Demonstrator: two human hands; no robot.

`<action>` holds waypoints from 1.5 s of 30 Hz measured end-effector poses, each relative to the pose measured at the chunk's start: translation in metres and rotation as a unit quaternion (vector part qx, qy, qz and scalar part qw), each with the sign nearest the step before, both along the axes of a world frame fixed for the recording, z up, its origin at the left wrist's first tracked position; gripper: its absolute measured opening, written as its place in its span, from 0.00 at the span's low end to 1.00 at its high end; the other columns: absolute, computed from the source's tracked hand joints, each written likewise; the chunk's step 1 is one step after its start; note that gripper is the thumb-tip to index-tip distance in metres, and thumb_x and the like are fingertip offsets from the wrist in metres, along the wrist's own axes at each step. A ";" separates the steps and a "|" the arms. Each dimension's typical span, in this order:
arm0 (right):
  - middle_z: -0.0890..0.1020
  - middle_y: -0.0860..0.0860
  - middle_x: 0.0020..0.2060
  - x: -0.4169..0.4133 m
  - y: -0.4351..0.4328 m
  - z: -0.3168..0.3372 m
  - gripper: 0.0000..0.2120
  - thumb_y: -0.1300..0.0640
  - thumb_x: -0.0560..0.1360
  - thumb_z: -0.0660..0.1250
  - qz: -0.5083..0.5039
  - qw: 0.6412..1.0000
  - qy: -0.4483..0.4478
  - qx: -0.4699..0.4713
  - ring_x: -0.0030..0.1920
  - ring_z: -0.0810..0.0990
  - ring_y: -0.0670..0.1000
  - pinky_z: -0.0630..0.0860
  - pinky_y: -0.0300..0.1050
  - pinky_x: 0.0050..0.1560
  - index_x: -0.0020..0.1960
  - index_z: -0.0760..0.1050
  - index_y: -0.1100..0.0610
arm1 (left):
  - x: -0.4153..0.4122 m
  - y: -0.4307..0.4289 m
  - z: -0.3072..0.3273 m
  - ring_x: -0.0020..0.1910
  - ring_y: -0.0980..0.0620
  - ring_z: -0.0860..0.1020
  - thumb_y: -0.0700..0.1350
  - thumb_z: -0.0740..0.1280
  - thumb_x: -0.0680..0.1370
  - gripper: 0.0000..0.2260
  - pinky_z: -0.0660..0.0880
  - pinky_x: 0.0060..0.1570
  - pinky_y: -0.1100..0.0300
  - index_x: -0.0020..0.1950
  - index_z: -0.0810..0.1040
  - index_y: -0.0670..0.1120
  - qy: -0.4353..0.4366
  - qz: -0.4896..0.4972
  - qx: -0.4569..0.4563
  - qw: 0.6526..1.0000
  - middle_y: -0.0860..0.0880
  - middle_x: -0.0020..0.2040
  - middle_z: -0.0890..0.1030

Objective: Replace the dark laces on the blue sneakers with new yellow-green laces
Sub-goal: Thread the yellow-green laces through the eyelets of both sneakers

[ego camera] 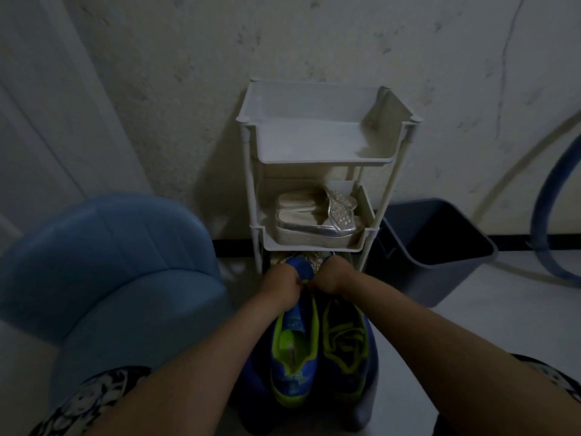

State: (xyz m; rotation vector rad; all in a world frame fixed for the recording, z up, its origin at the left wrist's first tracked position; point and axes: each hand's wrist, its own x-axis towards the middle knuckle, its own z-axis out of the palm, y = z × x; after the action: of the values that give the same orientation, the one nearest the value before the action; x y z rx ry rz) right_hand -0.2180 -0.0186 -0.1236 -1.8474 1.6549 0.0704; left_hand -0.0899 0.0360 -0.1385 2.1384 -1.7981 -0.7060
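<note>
Left hand [278, 286], right hand [330, 280] apparently pinch lace [304, 281] over sneaker [295, 357]

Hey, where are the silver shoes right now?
The silver shoes sit centre frame in the head view, on the middle tier of the white rack, with the dark bin to its right.

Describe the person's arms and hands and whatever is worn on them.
The left forearm and right forearm are bare to the frame's edge; no sleeves show. The left hand and right hand wear no gloves, and no watch or bracelet shows at the wrists. Too dim to tell rings. Black-and-white patterned fabric shows at both lower corners.
</note>
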 end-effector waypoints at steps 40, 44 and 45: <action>0.82 0.65 0.45 -0.009 -0.004 0.044 0.11 0.57 0.83 0.59 -0.065 0.945 -0.315 -0.064 0.30 0.76 0.52 0.67 0.35 0.20 0.44 0.73 0.59 | 0.013 -0.020 0.047 0.34 0.50 0.81 0.42 0.64 0.79 0.11 0.76 0.39 0.57 0.37 0.78 0.45 0.154 -0.037 0.020 0.987 0.47 0.37 0.83; 0.82 0.59 0.45 -0.010 -0.004 0.046 0.06 0.57 0.82 0.59 -0.073 0.934 -0.350 -0.001 0.33 0.79 0.58 0.70 0.38 0.22 0.56 0.73 0.58 | 0.014 -0.024 0.058 0.31 0.53 0.79 0.44 0.65 0.80 0.12 0.73 0.38 0.60 0.36 0.77 0.47 0.228 0.016 -0.034 0.973 0.47 0.35 0.81; 0.82 0.58 0.46 -0.011 -0.004 0.046 0.06 0.59 0.81 0.61 -0.064 0.938 -0.341 0.016 0.35 0.81 0.59 0.72 0.40 0.23 0.58 0.73 0.56 | 0.013 -0.024 0.063 0.31 0.53 0.78 0.44 0.65 0.80 0.12 0.73 0.37 0.61 0.37 0.78 0.46 0.258 0.032 -0.059 0.964 0.48 0.34 0.80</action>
State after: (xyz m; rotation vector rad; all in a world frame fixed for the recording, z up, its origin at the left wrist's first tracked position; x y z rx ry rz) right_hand -0.2292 -0.0228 -0.0780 -1.4883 1.2538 -0.5381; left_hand -0.0772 0.0123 -0.0751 1.7179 -1.4441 -0.9986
